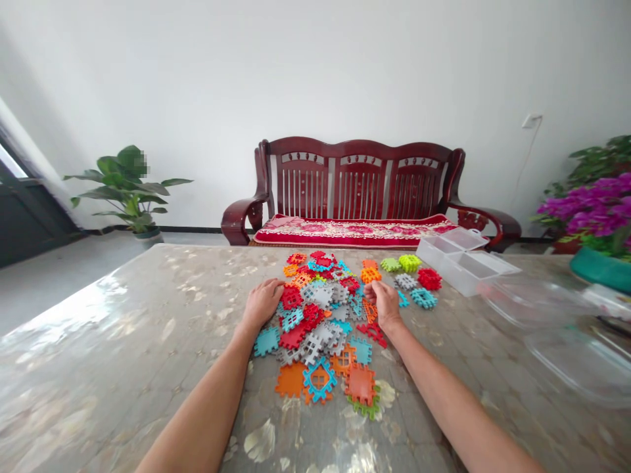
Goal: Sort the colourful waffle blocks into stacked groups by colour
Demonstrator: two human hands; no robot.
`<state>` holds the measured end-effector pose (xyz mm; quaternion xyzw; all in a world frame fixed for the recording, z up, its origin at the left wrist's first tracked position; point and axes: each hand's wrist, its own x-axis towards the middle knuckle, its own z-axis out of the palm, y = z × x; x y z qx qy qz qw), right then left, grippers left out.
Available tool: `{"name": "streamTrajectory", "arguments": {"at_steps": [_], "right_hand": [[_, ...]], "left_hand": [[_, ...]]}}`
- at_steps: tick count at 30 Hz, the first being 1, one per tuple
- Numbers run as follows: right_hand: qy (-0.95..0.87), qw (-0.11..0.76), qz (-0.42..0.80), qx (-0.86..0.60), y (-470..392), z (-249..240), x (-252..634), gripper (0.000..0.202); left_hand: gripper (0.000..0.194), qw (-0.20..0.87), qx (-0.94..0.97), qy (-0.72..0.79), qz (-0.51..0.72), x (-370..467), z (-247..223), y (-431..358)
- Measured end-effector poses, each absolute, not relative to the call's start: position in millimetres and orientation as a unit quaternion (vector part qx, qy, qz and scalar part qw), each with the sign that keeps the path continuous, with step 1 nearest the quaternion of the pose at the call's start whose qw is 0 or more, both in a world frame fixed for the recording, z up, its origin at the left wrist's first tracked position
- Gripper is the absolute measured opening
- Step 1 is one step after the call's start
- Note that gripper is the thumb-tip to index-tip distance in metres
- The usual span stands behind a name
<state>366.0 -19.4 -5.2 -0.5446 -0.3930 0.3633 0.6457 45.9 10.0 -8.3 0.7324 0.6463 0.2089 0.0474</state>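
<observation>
A heap of interlocking plastic tiles in red, grey, blue and orange lies on the table before me. My left hand rests palm down against the heap's left side, fingers loosely stretched and apparently holding nothing. At the right side, my right hand has its fingers curled together; whatever may be in them is hidden. Just beyond it sits an orange stack of tiles. Sorted groups stand farther right: lime tiles, grey tiles, red tiles and blue tiles.
A translucent divided box stands at the back right, with clear plastic lids near it. A flower pot is at the table's right edge. Behind the table is a wooden bench with a red cushion.
</observation>
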Motion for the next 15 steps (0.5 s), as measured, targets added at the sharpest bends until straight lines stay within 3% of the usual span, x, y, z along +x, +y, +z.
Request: {"name": "streamTrajectory", "arguments": {"at_steps": [15], "right_hand": [[-0.405,0.641,0.360,-0.543,-19.4,-4.7,365.4,0.045]], "left_hand": [[0.042,0.060,0.736,0.637,0.222,40.4,-11.6,12.6]]}}
